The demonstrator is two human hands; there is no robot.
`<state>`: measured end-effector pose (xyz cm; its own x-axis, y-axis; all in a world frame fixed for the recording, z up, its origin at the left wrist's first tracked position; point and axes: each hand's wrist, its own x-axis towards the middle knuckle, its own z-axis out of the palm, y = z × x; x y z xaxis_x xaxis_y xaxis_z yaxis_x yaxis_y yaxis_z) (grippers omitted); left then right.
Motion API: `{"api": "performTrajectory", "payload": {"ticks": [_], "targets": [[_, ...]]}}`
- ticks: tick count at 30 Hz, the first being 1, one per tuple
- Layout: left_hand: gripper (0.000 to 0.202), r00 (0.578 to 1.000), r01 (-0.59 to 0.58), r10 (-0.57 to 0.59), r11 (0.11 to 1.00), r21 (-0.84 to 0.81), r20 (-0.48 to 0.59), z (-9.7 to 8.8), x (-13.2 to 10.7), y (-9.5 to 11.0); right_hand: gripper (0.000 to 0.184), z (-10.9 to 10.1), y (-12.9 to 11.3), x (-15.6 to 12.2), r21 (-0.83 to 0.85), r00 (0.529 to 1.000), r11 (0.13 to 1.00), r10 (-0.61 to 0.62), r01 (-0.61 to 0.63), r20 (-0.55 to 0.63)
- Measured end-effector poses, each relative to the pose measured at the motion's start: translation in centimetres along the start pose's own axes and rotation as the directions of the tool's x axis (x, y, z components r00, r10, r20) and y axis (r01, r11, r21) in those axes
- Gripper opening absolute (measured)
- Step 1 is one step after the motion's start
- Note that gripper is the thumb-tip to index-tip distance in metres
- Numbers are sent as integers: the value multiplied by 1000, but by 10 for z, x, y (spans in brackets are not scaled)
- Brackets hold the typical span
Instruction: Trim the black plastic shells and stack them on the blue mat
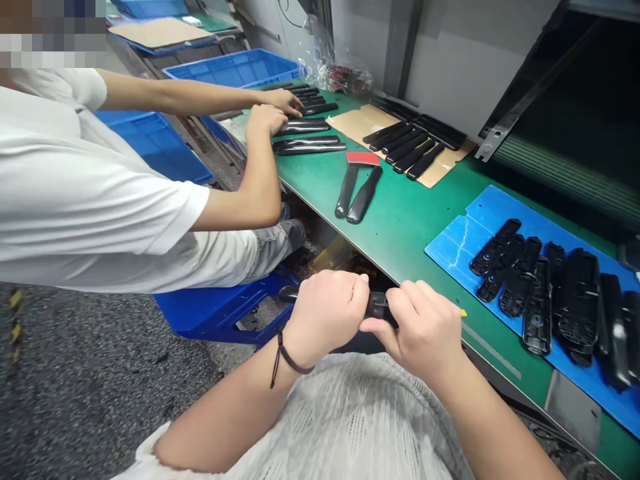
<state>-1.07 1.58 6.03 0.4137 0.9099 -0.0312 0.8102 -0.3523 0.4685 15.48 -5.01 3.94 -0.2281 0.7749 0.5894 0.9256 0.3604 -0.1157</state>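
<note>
My left hand is closed round a long black plastic part. One rounded end of it sticks out to the left of that fist. My right hand grips the same part near its other end, thumb pressed along it. Between the two fists a short dark stretch shows; the rest lies hidden under my fingers. Something small and yellow peeks out beyond my right knuckles. The part is held over my lap, just off the front edge of the green table.
Several black shells lie on a blue sheet at right. Two black handles touch a red strip. More handles rest on cardboard. At left, a co-worker's hands handle black pieces. A blue stool and blue bins stand nearby.
</note>
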Motion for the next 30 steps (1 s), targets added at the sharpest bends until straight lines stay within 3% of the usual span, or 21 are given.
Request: {"api": "performTrajectory", "payload": {"ticks": [5, 10, 13, 15, 17, 19, 22, 24, 26, 29, 30], "targets": [[50, 999, -45, 44, 999, -19, -23, 7, 1, -4, 54, 0, 1, -1, -107, 996, 992, -70, 63, -61], [48, 994, -106, 104, 992, -76, -30, 16, 6, -8, 47, 12, -1, -7, -210, 981, 977, -74, 35, -180], [49, 998, -38, 34, 997, -69, -57, 13, 9, -9, 38, 18, 0, -10, -79, 969, 993, -100, 84, -225], [51, 997, 2, -5, 999, -41, -81, 11, 10, -8, 22, 18, 2, -11, 110, 973, 992, -35, 62, -228], [51, 992, 24, -24, 1000, -6, -123, 9, 10, -5, 6, 13, 3, -10, 318, 979, 946, 123, -66, -163], [50, 986, -7, 12, 999, 32, -166, 11, 10, 1, 10, 5, 5, -7, 477, 962, 850, 272, -223, -35], [47, 965, -176, 184, 983, 59, -186, 17, 12, 14, 25, -12, 14, -1, 613, 895, 660, 391, -434, 214], [49, 950, -286, 280, 958, -21, -140, 21, 17, 23, 34, -27, 31, 1, 609, 825, 563, 450, -559, 341], [52, 947, -322, 320, 936, -142, -41, 23, 26, 29, 30, -44, 58, 1, 537, 780, 573, 526, -619, 338], [48, 948, -260, 292, 941, -218, 127, 26, 57, 31, 11, -74, 120, 1, 257, 825, 788, 560, -560, 82], [45, 949, -233, 271, 946, -225, 159, 29, 72, 29, 15, -85, 146, 1, 92, 853, 850, 522, -519, -9]]}}
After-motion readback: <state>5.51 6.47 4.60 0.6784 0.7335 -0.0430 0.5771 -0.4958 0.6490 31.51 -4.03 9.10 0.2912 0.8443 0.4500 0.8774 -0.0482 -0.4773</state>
